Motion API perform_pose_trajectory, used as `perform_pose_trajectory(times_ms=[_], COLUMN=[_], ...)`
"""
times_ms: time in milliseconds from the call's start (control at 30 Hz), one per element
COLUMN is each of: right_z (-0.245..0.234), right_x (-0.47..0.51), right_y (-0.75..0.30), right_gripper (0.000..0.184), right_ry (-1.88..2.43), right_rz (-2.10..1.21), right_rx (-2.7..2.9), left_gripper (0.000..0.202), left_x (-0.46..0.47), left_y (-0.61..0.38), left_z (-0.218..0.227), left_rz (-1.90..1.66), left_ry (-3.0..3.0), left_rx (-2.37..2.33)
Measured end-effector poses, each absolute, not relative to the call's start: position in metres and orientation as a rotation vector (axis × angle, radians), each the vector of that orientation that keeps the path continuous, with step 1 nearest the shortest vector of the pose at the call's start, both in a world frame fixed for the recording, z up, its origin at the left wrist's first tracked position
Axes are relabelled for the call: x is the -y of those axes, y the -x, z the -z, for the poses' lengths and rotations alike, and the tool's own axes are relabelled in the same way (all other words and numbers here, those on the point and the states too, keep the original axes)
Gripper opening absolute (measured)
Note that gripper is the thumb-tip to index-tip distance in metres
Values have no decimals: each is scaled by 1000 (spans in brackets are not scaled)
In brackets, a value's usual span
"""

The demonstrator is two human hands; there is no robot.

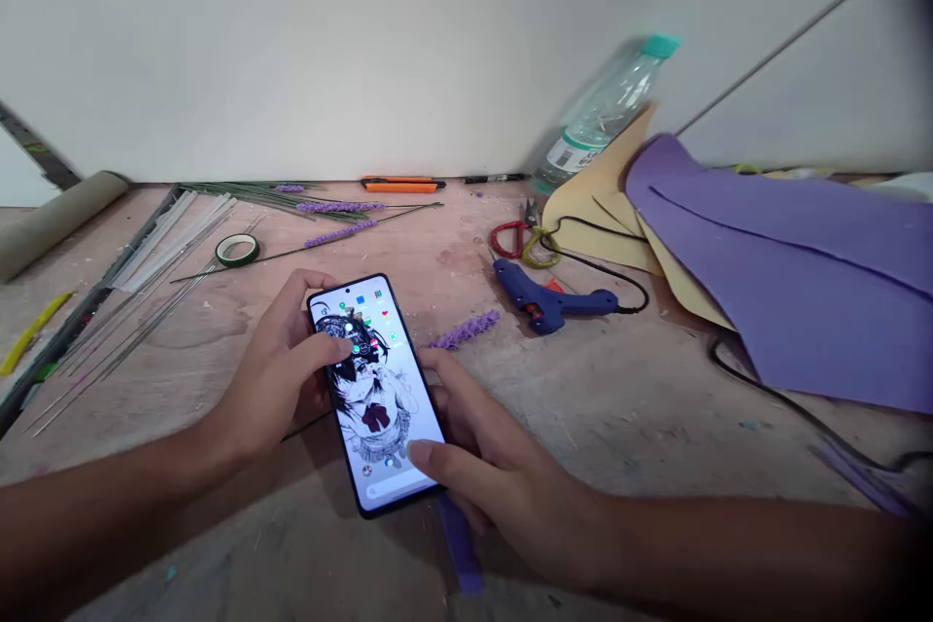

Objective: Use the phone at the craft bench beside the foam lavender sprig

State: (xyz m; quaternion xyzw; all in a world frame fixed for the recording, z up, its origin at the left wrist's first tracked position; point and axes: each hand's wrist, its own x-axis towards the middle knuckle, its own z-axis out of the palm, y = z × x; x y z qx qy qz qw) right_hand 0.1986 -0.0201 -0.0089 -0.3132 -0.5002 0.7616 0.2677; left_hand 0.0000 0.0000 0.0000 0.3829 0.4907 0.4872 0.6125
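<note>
A smartphone (379, 398) with a lit home screen is held over the wooden table between both hands. My left hand (273, 374) grips its left edge, thumb lying on the upper screen. My right hand (496, 471) holds the right edge, thumb resting on the lower screen. A purple strip (461, 544) lies under my right hand. A small purple lavender sprig (466, 328) sits just beyond the phone.
A blue glue gun (550, 301) with black cord, scissors (521, 238), purple foam sheet (787, 262) and tan sheets lie right. Green tape roll (237, 250), wire stems (146, 296), lavender stems (339, 219), an orange cutter (400, 183) and a bottle (602, 117) sit behind.
</note>
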Motion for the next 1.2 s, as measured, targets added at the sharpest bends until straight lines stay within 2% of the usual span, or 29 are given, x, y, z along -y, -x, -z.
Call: perform_pose_trajectory(times_ms=[267, 833, 1033, 1200], right_z=[12, 17, 14, 11], right_x=[19, 19, 17, 18], right_y=[-198, -201, -199, -198], right_gripper=[61, 67, 69, 69], right_ry=[805, 769, 770, 836], right_rz=[-2048, -1999, -1986, -1937], right_rx=[1344, 1431, 1429, 1460], left_gripper=[38, 44, 34, 34], left_x=[5, 6, 3, 2], left_y=[2, 1, 4, 6], left_z=[3, 6, 8, 9], left_rz=[-1162, -1166, -1232, -1245], left_ry=[-927, -1045, -1072, -1065], left_rx=[-1105, -1160, -1101, -1089])
